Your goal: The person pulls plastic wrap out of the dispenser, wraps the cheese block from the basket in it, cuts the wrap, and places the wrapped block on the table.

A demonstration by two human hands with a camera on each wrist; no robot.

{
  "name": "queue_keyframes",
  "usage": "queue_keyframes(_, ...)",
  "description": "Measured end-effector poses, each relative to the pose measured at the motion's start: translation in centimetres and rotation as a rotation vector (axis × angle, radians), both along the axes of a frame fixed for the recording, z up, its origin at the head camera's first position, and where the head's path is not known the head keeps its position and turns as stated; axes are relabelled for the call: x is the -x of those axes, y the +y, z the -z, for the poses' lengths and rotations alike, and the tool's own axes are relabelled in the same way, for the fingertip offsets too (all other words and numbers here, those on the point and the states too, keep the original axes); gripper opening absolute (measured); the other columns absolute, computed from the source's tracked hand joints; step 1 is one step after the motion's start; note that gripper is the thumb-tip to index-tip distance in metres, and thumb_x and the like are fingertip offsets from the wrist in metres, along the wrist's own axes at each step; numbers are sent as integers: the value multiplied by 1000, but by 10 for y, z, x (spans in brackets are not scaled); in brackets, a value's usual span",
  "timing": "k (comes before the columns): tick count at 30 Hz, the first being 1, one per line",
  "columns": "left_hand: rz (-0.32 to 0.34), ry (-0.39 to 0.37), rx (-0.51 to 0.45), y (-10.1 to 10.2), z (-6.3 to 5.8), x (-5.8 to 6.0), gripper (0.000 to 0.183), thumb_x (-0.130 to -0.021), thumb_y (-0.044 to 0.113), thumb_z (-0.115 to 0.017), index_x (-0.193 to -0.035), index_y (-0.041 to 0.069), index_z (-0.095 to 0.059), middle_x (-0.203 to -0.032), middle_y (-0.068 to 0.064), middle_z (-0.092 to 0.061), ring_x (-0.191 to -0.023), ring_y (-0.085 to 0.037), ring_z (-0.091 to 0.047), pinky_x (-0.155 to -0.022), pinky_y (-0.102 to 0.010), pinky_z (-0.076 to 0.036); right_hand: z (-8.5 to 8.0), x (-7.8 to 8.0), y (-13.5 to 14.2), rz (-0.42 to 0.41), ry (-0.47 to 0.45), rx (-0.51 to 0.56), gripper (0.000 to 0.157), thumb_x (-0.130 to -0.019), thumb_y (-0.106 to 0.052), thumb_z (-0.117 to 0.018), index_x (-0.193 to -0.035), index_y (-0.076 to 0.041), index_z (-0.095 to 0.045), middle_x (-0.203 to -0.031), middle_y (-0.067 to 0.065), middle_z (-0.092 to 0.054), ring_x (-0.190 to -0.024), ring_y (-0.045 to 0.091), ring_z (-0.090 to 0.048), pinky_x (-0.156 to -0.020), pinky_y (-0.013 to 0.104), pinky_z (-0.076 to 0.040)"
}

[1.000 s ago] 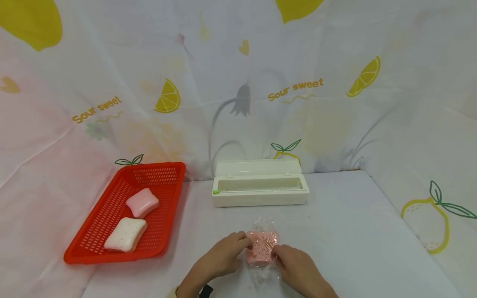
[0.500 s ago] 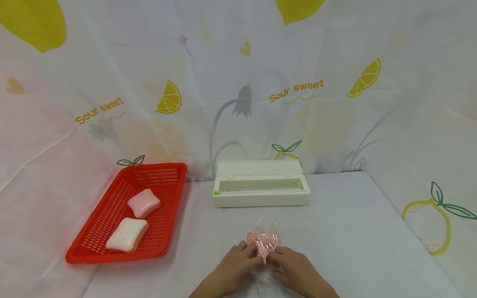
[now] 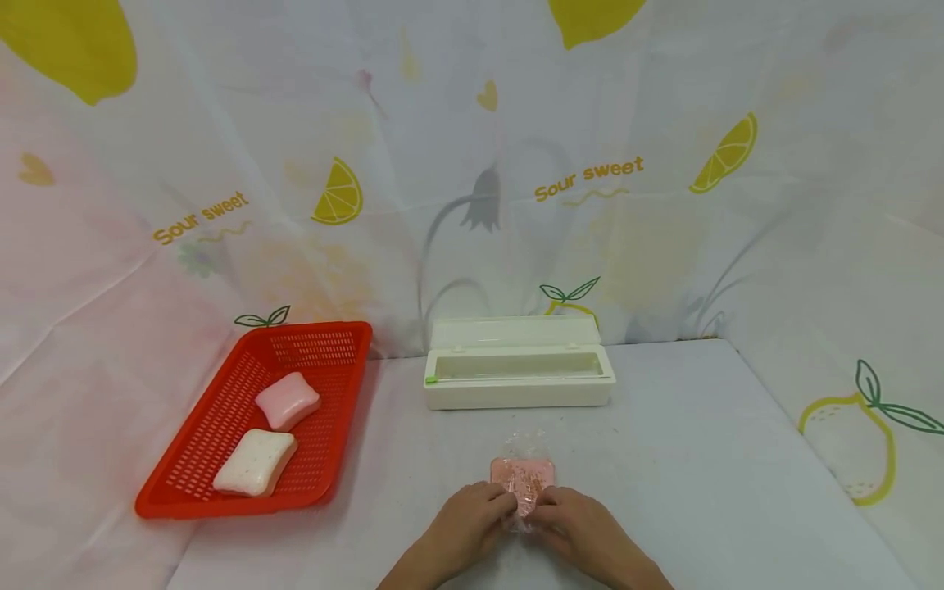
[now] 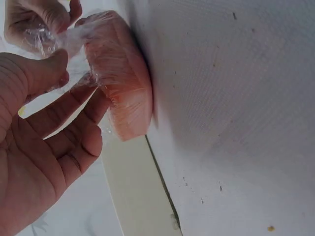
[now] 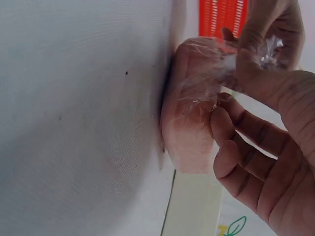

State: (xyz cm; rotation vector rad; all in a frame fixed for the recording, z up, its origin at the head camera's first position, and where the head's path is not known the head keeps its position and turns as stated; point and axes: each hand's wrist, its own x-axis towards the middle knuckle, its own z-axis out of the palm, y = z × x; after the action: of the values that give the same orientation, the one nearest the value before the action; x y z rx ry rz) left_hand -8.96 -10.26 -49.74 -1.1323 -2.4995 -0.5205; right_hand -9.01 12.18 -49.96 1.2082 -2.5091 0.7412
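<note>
A pink bar of soap [image 3: 525, 475] lies on the white table, loosely covered by clear plastic wrap [image 3: 522, 447]. At its near edge my left hand [image 3: 470, 526] and right hand [image 3: 588, 533] sit side by side. In the left wrist view, the left thumb and index finger pinch the loose film [image 4: 74, 51] gathered over the soap's near side [image 4: 125, 98]. The right wrist view has the right thumb and fingers pinching the same flap, with the soap [image 5: 189, 132] touching the table. The other fingers of both hands curl loosely against or beside the soap.
A red plastic basket [image 3: 335, 459] on the left holds a pink soap bar [image 3: 288, 400] and a white one [image 3: 254, 461]. Behind the hands stands a long white wrap dispenser [image 3: 519, 395] with its lid raised and a small green piece [image 3: 431, 379] at its left end. A lemon-print cloth [image 3: 413, 123] hangs behind.
Both hands have come from the soap's sides to its near edge, the left one moving right and nearer. The near flap of film, spread out earlier, is now gathered up between them.
</note>
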Motion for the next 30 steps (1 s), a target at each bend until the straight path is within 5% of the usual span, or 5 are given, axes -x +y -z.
queue_keyframes(7,-88,-129,-49,4,-2,4,15,-94,15,-66,-86,14,-54,-66,13,-46,-57,3,-32,-50,-9,-27,3,3,-6,79,-45,105,15,-85,-15,-75,-80,-21,-62,-72,-18,-52,-63,-4,-42,-56,17,-40)
queue_keyframes(14,-181,-208,-76,10,1,12,19,-95,18,-67,-82,14,-53,-65,14,-43,-54,4,-34,-48,-11,-30,-1,7,-13,213,-252,131,31,-93,-21,-69,-70,-21,-48,-60,-20,-33,-54,-5,-29,-49,17,-30)
queue_keyframes(19,-232,-264,-89,12,2,17,20,-92,16,-71,-89,13,-51,-73,11,-43,-58,0,-36,-50,-16,-34,-3,11,-18,313,-339,155,25,-87,-24,-75,-73,-21,-56,-55,-19,-36,-49,-4,-30,-46,18,-27)
queue_keyframes(24,-201,-205,-114,14,4,17,24,-83,7,-76,-94,11,-55,-84,7,-45,-65,-2,-39,-56,-15,-37,-1,16,-21,365,-287,116,28,-80,-23,-82,-77,-21,-54,-59,-18,-40,-52,-2,-35,-47,21,-31)
queue_keyframes(30,-59,-75,-78,16,0,11,16,-85,6,-75,-89,12,-60,-85,5,-55,-73,-6,-47,-65,-15,-40,3,18,-22,278,-87,111,24,-74,-11,-85,-81,-20,-64,-71,-16,-50,-62,-2,-40,-55,20,-41)
